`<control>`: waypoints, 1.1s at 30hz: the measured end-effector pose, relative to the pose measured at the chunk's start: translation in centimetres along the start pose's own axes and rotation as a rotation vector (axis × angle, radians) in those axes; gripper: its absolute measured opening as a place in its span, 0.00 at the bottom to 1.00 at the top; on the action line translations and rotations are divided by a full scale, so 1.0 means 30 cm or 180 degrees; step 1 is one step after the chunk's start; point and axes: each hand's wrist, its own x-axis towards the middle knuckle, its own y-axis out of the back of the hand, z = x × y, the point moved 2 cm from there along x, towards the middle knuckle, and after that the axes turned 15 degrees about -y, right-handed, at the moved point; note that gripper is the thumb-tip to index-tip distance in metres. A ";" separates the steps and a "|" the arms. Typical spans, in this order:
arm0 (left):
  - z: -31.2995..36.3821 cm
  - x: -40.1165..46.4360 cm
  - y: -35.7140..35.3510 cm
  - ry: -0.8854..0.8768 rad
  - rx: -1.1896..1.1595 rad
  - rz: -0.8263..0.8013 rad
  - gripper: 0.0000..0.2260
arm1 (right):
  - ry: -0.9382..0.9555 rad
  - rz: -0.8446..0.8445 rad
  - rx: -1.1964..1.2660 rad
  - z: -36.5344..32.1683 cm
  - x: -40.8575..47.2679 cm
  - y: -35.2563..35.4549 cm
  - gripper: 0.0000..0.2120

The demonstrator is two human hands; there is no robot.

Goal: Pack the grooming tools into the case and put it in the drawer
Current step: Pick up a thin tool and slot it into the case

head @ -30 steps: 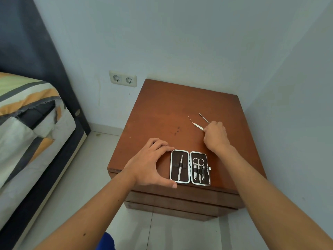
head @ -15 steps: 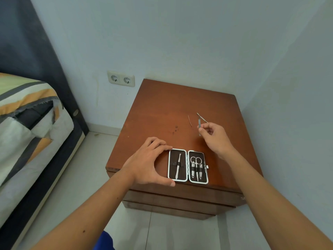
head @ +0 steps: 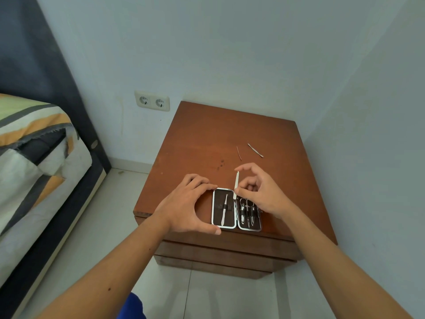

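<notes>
An open grooming case (head: 236, 209) with a dark lining and silver rim lies flat near the front edge of the brown nightstand (head: 207, 139). One slim tool sits strapped in its left half; scissors and other tools fill the right half. My left hand (head: 188, 203) cups the case's left side, thumb at its front corner. My right hand (head: 259, 192) pinches a thin white-silver tool (head: 236, 184) upright above the case's hinge. Two more thin metal tools, a pin-like one (head: 239, 153) and a longer one (head: 255, 150), lie loose farther back.
The nightstand stands in a corner, with a wall behind it and another at the right. Closed drawer fronts (head: 220, 252) show below its top. A double wall socket (head: 152, 102) is at the left, and a bed (head: 34, 157) with striped bedding stands beside it. Pale floor tiles lie in front.
My right hand picked one thin tool off the nightstand and carried it toward me, from beside the two loose tools to just above the case. My left hand stayed on the case.
</notes>
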 end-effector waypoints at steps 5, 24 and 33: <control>0.000 0.000 0.000 -0.0004 0.0008 0.0007 0.53 | 0.0095 0.0175 -0.0274 0.021 0.012 -0.023 0.23; 0.001 0.001 0.000 0.0012 0.0009 -0.0014 0.53 | 0.0324 0.0345 -0.1600 0.008 -0.023 -0.024 0.21; 0.002 0.004 -0.004 -0.0015 0.0017 0.0015 0.53 | 0.0378 0.0384 -0.2156 0.017 -0.079 -0.051 0.32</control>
